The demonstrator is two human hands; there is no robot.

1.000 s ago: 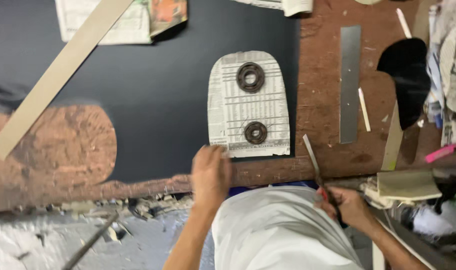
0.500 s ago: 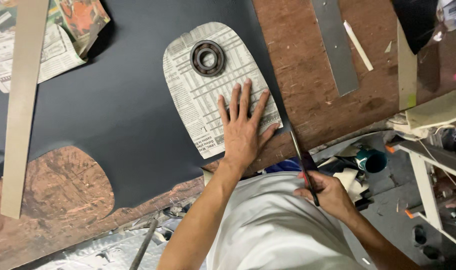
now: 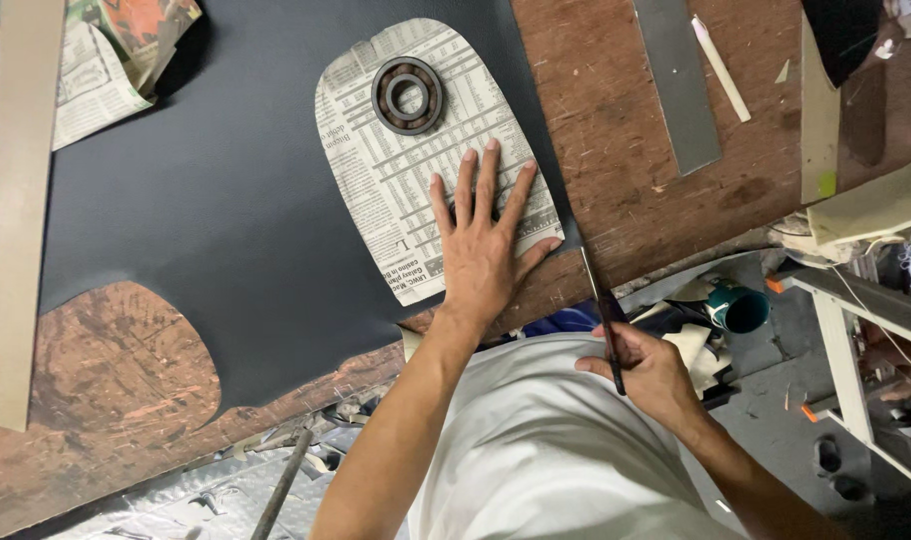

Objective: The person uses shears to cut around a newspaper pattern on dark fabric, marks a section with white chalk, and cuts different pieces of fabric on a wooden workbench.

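At sheet edge, scissors (image 3: 602, 312) point away, near-upright.

view: single head cam, no second view (nothing shared)
facing: steeply down onto scarred brown wooden workbench (image 3: 626, 150)
range: arm's length, wearer's white-shirted torso (image 3: 546, 450) fills bottom edge

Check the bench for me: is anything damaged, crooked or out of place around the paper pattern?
Nothing stands out. The newspaper pattern lies flat on the black sheet, with a metal ring on it and the left hand pressing it down. The right hand holds a thin blade at the sheet's edge. The sheet has a curved cut-out at its lower left.
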